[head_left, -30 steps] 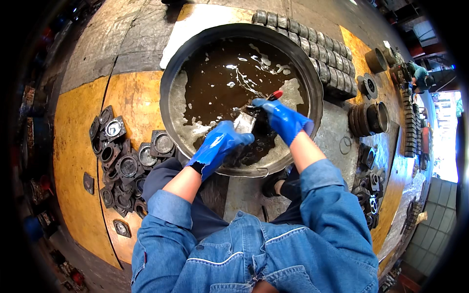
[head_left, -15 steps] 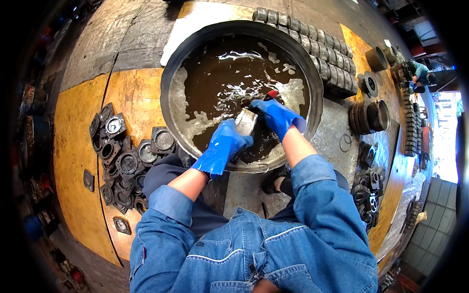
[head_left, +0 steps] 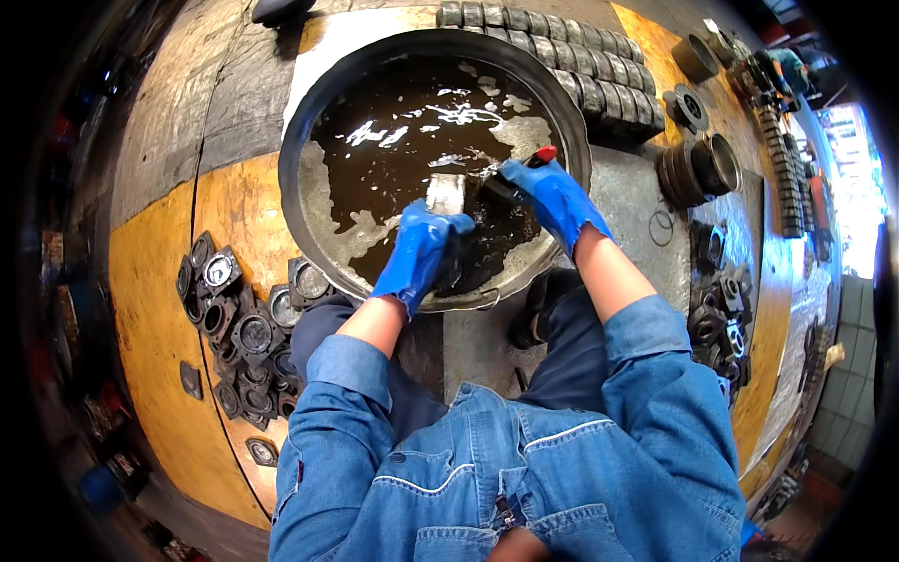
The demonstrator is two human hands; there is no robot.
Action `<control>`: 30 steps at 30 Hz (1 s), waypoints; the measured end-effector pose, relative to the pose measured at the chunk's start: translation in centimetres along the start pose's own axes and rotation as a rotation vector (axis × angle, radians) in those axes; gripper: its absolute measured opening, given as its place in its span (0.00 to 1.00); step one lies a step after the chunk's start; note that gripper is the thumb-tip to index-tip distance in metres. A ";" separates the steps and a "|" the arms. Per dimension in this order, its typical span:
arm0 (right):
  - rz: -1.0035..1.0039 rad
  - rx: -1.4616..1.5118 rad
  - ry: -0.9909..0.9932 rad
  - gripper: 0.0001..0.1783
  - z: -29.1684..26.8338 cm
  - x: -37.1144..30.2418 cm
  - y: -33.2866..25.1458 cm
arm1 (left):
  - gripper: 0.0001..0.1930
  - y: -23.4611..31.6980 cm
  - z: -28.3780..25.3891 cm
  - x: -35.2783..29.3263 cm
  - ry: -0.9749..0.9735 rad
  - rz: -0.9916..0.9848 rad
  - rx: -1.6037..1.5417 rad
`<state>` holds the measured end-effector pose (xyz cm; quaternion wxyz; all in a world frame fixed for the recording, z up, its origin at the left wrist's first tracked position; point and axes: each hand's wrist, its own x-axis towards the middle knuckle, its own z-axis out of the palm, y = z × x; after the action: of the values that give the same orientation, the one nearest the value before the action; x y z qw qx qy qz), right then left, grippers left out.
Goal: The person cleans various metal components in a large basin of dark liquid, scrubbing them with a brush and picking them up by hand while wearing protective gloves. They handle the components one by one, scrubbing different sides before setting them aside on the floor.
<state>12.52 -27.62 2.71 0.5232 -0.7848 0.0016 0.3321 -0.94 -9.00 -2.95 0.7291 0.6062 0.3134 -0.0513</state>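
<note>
My left hand [head_left: 420, 248], in a blue rubber glove, is closed around a shiny metal cylinder [head_left: 447, 193] just above the dark liquid. To its right, my right hand [head_left: 556, 201], gloved alike, grips a dark brush-like tool [head_left: 503, 190] with a red end [head_left: 542, 155]. The tool's dark end lies close beside the cylinder, with a small gap between them; its bristles, if any, cannot be made out. Both hands are over a wide round metal basin [head_left: 293, 178] of brown liquid with patches of foam. The lower part of the cylinder is hidden by my left glove.
Dark square metal parts [head_left: 255, 334] lie heaped on the floor at left, more parts [head_left: 714, 328] at right. Rows of metal cylinders [head_left: 599, 94] stand behind the basin. Metal rings [head_left: 716, 164] and a thin hoop [head_left: 661, 228] lie at right. A person [head_left: 788, 70] is far right.
My right hand with the brush-like tool has drawn away from the cylinder to the right. The cylinder is held more upright in my left hand. The whole view has shifted slightly.
</note>
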 end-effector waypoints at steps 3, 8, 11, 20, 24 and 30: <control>-0.140 0.367 -0.083 0.19 0.5 -0.9 0.0 | 0.16 -0.2 -2.5 0.4 -0.029 -0.050 -0.028; -0.275 0.421 -0.298 0.21 5.9 5.5 3.5 | 0.17 0.4 -6.9 0.2 -0.067 0.010 0.035; -0.272 0.302 -0.362 0.20 8.6 7.6 4.7 | 0.21 1.5 -7.5 -0.8 0.037 -0.029 0.044; -0.093 -0.020 0.129 0.22 7.3 2.8 1.4 | 0.31 2.9 -9.0 -4.4 -0.058 0.274 0.296; -0.052 -0.019 -0.152 0.21 8.4 2.1 -2.4 | 0.29 3.1 -9.1 -4.7 -0.080 0.250 0.287; -0.240 0.111 -0.283 0.16 8.7 5.9 0.8 | 0.30 1.8 -9.3 -3.8 -0.087 0.346 0.384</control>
<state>12.34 -18.82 -3.10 0.5967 -0.6946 -0.1474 0.3738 -6.82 -1.13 -0.06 0.6114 0.7753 0.1580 -0.0103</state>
